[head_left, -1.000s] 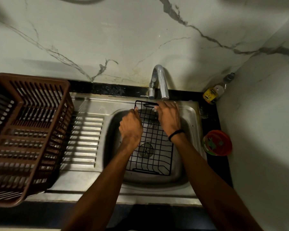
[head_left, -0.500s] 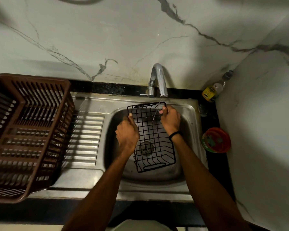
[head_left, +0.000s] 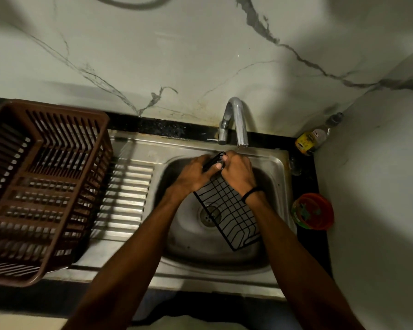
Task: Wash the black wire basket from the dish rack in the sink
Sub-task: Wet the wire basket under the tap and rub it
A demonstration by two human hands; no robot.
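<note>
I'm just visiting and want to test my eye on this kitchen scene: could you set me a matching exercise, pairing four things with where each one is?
Things:
1 black wire basket
2 brown rack
3 red tub
4 yellow-labelled bottle

Places:
A in the back corner where the walls meet
B on the counter left of the sink
C gripped by the left hand and right hand below the tap
D on the counter right of the sink, nearer than the corner

Pairs: 1-C, 2-B, 3-D, 4-A
</note>
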